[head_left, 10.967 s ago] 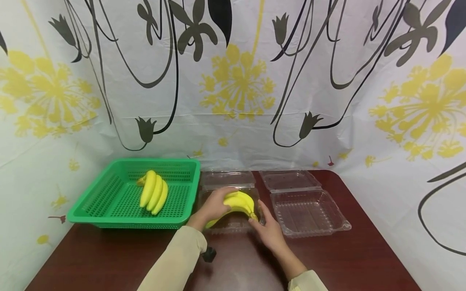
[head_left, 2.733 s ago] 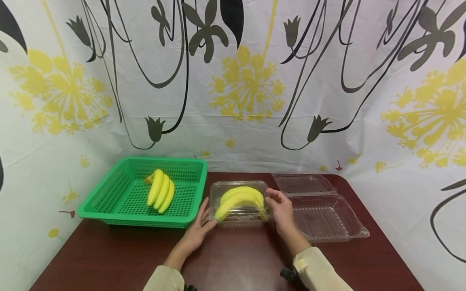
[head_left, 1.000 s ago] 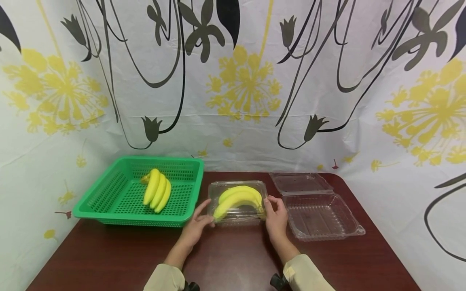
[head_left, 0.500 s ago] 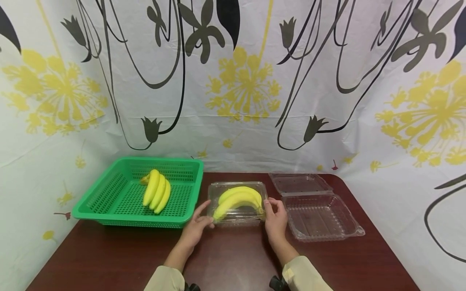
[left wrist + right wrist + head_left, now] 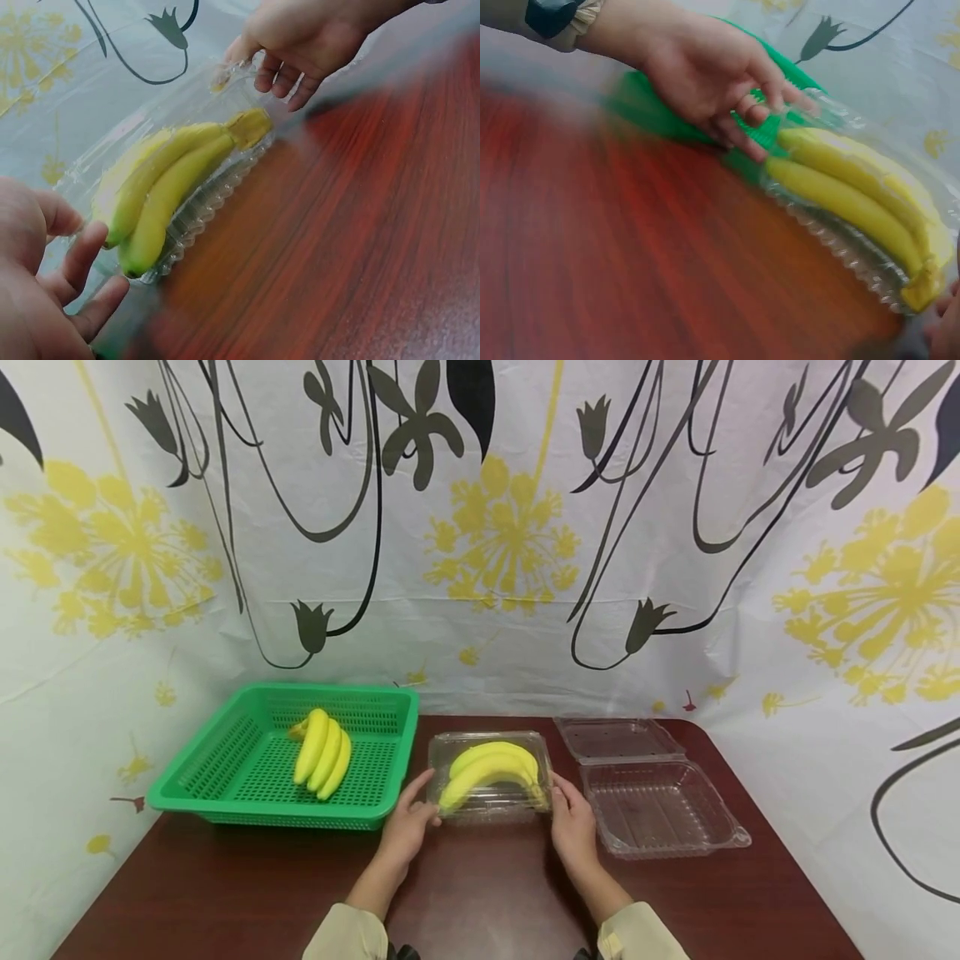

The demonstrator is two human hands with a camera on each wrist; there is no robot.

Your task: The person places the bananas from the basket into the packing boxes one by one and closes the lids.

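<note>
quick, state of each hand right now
Left hand: closed, holding the clear banana box, left side.
Right hand: closed, holding the same box, right side.

Closed box [image 5: 489,799]: clear, colourless; boxed bananas [image 5: 491,765]: yellow, green at the tips. Open box [image 5: 656,806]: clear, ribbed pattern. Basket [image 5: 270,813]: bright green, gridded with holes. Tabletop [image 5: 487,885]: red-brown, dark streaks. Wall [image 5: 450,668]: white, printed with yellow flower heads, grey tulips, dark winding stems. Sleeves [image 5: 347,935]: cream.
</note>
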